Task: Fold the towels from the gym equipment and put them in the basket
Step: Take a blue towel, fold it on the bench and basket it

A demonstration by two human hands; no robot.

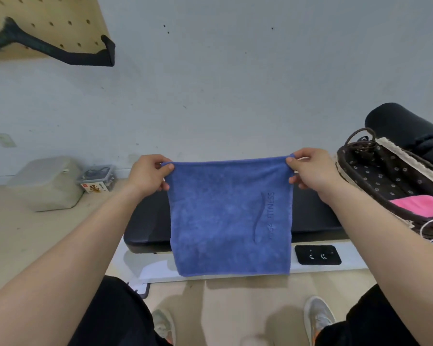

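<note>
Holding the blue towel [230,216] up by its two top corners, the left hand [148,174] and right hand [310,171] each pinch a corner between thumb and fingers, fingers closed on the cloth; the towel hangs flat and fairly square in front of the black bench pad [145,221], its lower hem free. To fold it well, I would keep the top edge taut and level, bring one corner across to meet the other so the side hems line up, then re-pinch both layers; letting the cloth sag first would skew the fold. Further right, on the bench, sits the wicker basket [345,171], a pink towel [420,204] already inside it.
</note>
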